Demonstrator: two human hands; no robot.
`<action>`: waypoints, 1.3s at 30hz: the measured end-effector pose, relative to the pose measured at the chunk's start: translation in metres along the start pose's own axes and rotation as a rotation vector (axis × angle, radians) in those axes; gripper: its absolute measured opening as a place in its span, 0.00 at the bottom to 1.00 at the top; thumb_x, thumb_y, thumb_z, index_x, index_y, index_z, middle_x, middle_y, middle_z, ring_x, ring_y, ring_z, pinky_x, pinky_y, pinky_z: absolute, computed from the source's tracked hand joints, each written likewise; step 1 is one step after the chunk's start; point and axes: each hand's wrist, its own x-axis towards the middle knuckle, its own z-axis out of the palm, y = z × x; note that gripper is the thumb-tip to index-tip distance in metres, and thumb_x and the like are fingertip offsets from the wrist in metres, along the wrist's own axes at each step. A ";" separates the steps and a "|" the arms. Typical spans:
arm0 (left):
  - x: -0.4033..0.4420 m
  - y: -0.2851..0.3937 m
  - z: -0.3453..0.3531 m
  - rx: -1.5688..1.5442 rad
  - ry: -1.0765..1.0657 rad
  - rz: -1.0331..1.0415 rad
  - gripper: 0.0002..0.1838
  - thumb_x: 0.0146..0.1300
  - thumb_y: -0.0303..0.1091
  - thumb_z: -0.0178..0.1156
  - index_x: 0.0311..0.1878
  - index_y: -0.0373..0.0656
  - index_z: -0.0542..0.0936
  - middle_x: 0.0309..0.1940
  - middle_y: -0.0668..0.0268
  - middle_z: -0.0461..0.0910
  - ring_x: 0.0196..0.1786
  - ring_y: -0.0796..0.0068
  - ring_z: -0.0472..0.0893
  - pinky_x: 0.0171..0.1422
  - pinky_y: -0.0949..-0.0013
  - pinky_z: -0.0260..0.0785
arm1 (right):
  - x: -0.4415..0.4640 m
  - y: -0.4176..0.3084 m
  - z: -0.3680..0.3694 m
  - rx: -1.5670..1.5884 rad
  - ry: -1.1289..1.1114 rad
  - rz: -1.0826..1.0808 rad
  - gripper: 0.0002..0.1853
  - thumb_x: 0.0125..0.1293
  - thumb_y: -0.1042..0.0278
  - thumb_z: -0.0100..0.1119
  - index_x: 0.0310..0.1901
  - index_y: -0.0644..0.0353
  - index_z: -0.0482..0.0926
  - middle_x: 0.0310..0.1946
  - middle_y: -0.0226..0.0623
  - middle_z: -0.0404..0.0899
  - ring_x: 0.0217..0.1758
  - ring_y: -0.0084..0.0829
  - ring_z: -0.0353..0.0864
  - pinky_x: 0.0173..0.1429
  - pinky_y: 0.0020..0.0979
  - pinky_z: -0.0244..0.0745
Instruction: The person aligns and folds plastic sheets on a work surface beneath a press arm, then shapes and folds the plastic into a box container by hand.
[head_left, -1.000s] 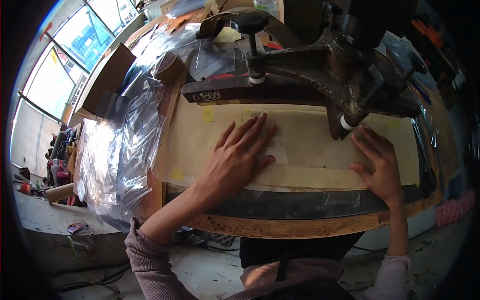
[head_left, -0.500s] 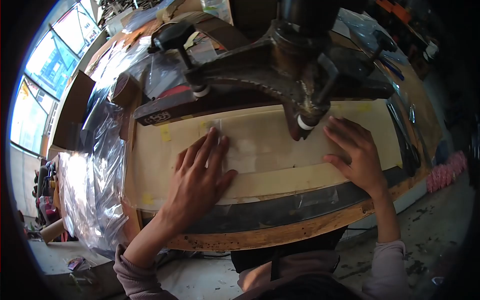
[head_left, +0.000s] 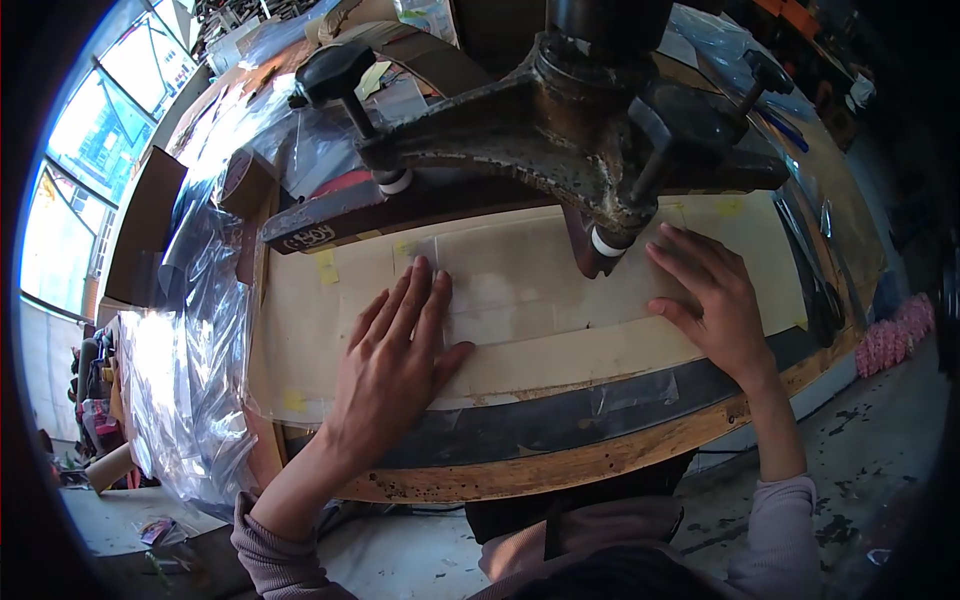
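Counts two bare hands, both palm down, opened out and grasping nothing. Rests left hand on one cream sheet, fingers extended, fingertips at the left edge of one clear film overlying the sheet. Sets right hand over the sheet's right portion, thumb spread, fingertips near one white ring. Locates the sheet on one wood-edged workbench, below one cast-metal bracket with three visible black knobs and a second white ring. Includes at least four yellow tape pieces on the sheet. Bears white lettering on one dark bar, apparently "BOY", preceded by an unclear mark. Includes one brown roll at left, beside crumpled clear plastic, and one pink bundle at right.
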 end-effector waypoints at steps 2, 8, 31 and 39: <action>0.000 -0.001 -0.002 -0.021 -0.018 0.002 0.34 0.59 0.42 0.64 0.65 0.33 0.67 0.65 0.44 0.66 0.65 0.51 0.70 0.68 0.54 0.63 | 0.000 0.000 0.000 -0.001 0.006 -0.001 0.29 0.56 0.48 0.65 0.59 0.49 0.76 0.61 0.36 0.72 0.63 0.38 0.70 0.64 0.40 0.63; -0.001 -0.002 -0.003 0.004 -0.033 0.007 0.35 0.59 0.44 0.64 0.65 0.34 0.66 0.65 0.45 0.66 0.67 0.52 0.69 0.68 0.52 0.63 | 0.000 0.002 0.002 0.014 0.020 -0.009 0.29 0.55 0.50 0.66 0.59 0.49 0.76 0.61 0.36 0.72 0.63 0.38 0.71 0.64 0.41 0.64; 0.000 -0.003 -0.004 0.031 -0.089 -0.016 0.34 0.60 0.46 0.62 0.65 0.37 0.67 0.66 0.49 0.66 0.69 0.56 0.67 0.70 0.50 0.59 | 0.002 -0.002 -0.001 0.062 0.029 0.017 0.30 0.50 0.55 0.70 0.57 0.51 0.78 0.55 0.37 0.73 0.59 0.40 0.72 0.61 0.41 0.66; 0.002 -0.003 -0.006 0.024 -0.093 -0.025 0.34 0.60 0.45 0.63 0.65 0.37 0.67 0.66 0.49 0.66 0.69 0.56 0.66 0.70 0.49 0.60 | 0.001 0.001 0.001 0.054 0.021 0.002 0.30 0.51 0.55 0.70 0.58 0.49 0.76 0.56 0.38 0.73 0.59 0.41 0.72 0.61 0.42 0.66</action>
